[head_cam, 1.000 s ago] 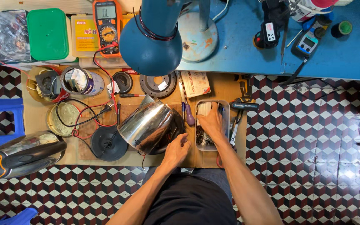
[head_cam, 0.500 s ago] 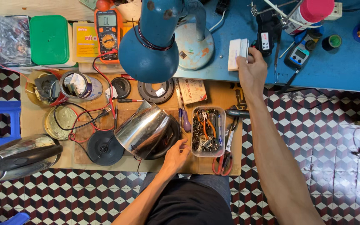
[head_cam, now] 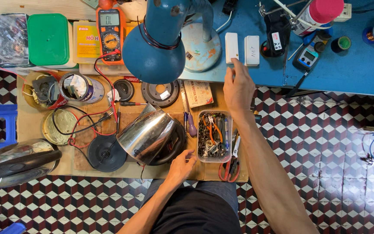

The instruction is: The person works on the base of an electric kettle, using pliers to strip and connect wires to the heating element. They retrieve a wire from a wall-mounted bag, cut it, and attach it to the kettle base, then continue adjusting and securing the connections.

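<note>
Beside white box (head_cam: 231,47), right hand (head_cam: 238,89) outstretched

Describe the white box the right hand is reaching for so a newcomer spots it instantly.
Start at the blue bench top and find the round lamp base. Just right of it lie two small white boxes; the target is the left white box, right above the right hand. Its neighbour, the right white box, bears handwriting.

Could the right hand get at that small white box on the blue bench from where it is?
Probably yes: the right hand hovers just below the white box, fingertips almost touching it, with nothing between them.
</note>
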